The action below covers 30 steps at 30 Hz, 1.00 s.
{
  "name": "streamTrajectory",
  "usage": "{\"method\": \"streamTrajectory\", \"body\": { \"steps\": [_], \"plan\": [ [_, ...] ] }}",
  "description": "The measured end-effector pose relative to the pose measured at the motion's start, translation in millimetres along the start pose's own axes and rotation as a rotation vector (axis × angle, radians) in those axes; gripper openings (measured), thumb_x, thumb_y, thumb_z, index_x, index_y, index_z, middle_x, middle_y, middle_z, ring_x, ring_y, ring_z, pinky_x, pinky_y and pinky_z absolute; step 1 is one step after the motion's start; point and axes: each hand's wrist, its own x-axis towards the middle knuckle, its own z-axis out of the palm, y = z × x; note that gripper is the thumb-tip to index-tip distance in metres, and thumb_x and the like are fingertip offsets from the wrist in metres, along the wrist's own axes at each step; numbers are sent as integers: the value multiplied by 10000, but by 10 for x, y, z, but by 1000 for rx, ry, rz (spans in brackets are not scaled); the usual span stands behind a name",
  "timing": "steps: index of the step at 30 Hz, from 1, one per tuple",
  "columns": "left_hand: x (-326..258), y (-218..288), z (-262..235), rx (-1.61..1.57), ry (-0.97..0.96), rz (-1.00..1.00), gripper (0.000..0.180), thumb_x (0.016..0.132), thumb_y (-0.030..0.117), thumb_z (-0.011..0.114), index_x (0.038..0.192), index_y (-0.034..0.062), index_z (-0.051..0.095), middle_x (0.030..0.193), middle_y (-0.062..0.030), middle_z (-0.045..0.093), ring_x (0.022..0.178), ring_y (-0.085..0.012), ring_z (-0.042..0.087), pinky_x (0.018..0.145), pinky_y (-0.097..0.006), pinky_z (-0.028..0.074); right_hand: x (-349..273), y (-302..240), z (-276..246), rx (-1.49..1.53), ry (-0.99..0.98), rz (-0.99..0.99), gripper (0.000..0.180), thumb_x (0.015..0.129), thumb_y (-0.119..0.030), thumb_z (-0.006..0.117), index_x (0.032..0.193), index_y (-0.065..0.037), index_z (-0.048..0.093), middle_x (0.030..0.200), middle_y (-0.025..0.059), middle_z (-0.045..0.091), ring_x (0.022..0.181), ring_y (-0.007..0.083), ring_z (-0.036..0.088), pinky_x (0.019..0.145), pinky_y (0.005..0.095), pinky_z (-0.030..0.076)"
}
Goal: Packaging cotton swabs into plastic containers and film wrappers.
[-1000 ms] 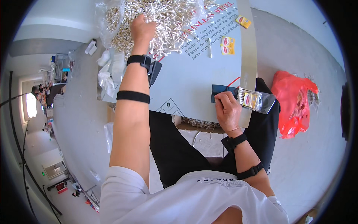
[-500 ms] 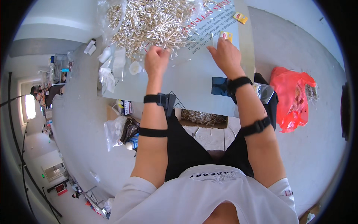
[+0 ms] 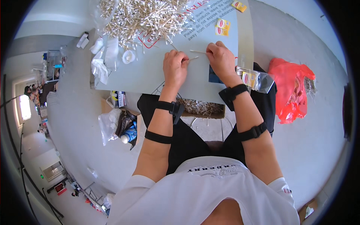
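Note:
My left hand (image 3: 175, 70) is closed in a pinch on a cotton swab (image 3: 193, 58), whose white tip points right. Facing it, my right hand (image 3: 221, 62) grips another cotton swab (image 3: 198, 51) that points left. The two swabs are close together but apart, above the grey printed tabletop (image 3: 150, 69). A large heap of loose cotton swabs (image 3: 146, 18) lies beyond my left hand. Small yellow-and-white packets (image 3: 222, 28) are on the table beyond my right hand.
A white round cup (image 3: 128, 57) and crumpled white plastic (image 3: 99, 69) stand left. Bagged swabs (image 3: 248, 78) are by my right wrist. A red plastic bag (image 3: 288, 90) is to the right. Below the table edge sits a box of swabs (image 3: 202, 108).
My left hand has left the edge of the heap, moving right and nearer with a swab. My right hand has drawn back from the yellow packets and now shows a swab.

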Motion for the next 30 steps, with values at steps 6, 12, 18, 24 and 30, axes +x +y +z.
{"method": "streamTrajectory", "body": {
  "steps": [6, 12, 18, 24, 30],
  "plan": [
    [-26, 76, 127, -190, 46, 114, 165, 683, 0, 699, 806, 77, 621, 818, -72, 582, 852, -275, 547, 729, -397, 452, -20, 74, -5, 74, -128, -114, 99, 761, -108, 660, 859, -95, 650, 831, 90, 566, 732, 309, 595, 663, 389, 486],
    [194, -188, 65, 44, 262, -259, 208, 741, 152, 696, 902, 50, 613, 865, -97, 606, 863, -285, 563, 781, -412, 462, -215, -148, -90, 222, -49, -34, 106, 680, -82, 713, 764, -102, 651, 895, 66, 549, 842, 272, 596, 725, 382, 513],
    [452, -189, -6, 318, 92, -448, 178, 773, 209, 656, 836, 43, 645, 882, -132, 635, 882, -350, 590, 757, -467, 470, -209, -95, -53, 125, -96, -58, 108, 669, -74, 710, 749, -122, 655, 903, 40, 546, 902, 249, 578, 737, 363, 511],
    [169, -54, 22, 57, -78, -343, 31, 750, 101, 645, 750, 72, 656, 868, -115, 631, 898, -333, 589, 748, -443, 480, -203, -65, -101, 162, -129, -61, 122, 657, -63, 708, 755, -111, 654, 885, 45, 555, 894, 252, 579, 734, 366, 505],
    [259, -207, 44, -103, 203, -150, 316, 686, 91, 733, 974, 72, 602, 971, -116, 570, 917, -314, 543, 838, -409, 454, -202, -125, -127, 313, -130, 53, 183, 650, -60, 726, 808, -62, 634, 869, 70, 559, 826, 263, 592, 723, 375, 491]
  ]
}}
